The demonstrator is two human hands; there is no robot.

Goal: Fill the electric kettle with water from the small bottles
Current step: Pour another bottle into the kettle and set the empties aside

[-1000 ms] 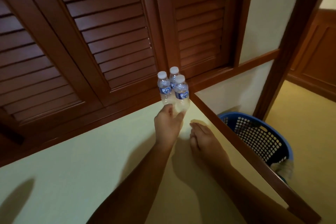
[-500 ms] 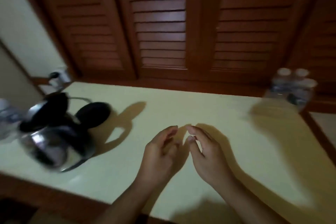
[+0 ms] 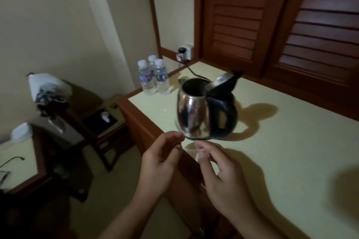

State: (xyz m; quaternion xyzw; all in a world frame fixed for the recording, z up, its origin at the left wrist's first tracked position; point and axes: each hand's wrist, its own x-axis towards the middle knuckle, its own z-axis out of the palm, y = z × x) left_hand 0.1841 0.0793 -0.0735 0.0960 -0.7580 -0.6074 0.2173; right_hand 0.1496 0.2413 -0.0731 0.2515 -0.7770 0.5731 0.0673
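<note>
Standing lid-up, the kettle awaited water; three capped bottles behind it sat untouched, both hands' fingers loosely curled, empty.

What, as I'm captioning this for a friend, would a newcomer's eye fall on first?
The shiny steel kettle stands with its lid tipped open near the front edge of the pale counter. Three capped small bottles cluster at its far left corner. The left hand and right hand hover empty just before the kettle.
</note>
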